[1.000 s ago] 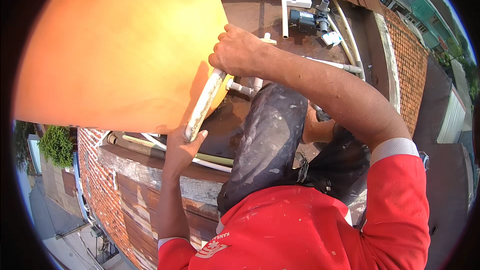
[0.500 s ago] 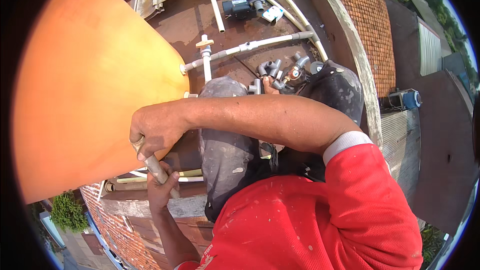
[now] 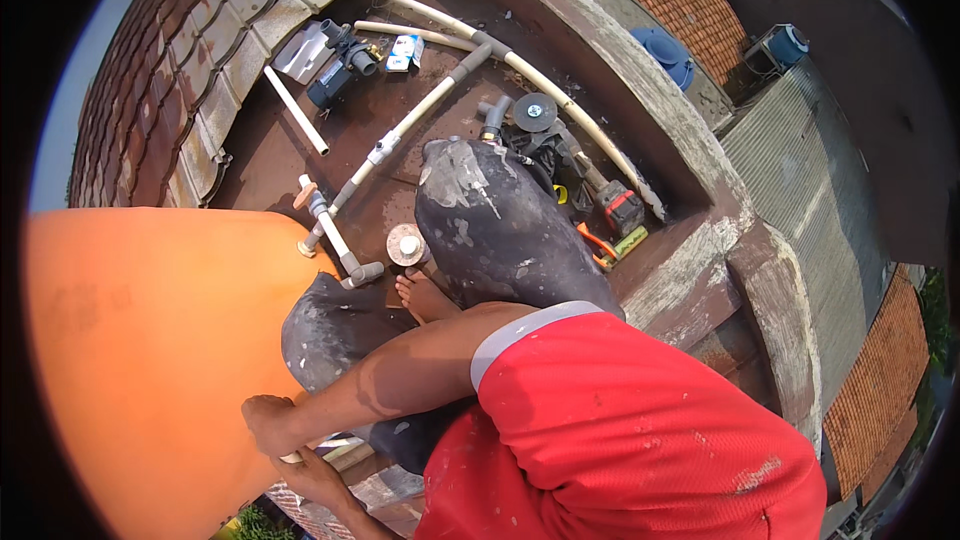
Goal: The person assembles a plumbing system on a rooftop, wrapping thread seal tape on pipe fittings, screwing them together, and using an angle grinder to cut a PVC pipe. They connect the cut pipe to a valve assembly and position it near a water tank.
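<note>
My right arm reaches across my body to the big orange tank (image 3: 160,340). Beside the tank's curved side, my right hand (image 3: 268,424) is closed round a short, pale pipe piece (image 3: 292,457), and only a bit of its end shows between the hands. My left hand (image 3: 318,480) is just below, closed on the same piece, its fingers partly hidden. Ahead of my knees, a white valve pipe with an orange handle (image 3: 305,195) and a grey elbow (image 3: 362,274) stands by the tank. A can with a white cap (image 3: 406,244) sits near my bare foot.
Long cream pipes (image 3: 425,105) cross the brown roof floor. A water pump (image 3: 342,62) and small white-and-blue box (image 3: 404,53) lie farther off. To the right are a cordless angle grinder (image 3: 535,112) and orange-handled tool (image 3: 597,243), beside the low parapet (image 3: 660,90).
The view has swung, so the tank appears lower and the grinder has come into sight. Both hands have come closer together on the pipe piece, now mostly covered.
</note>
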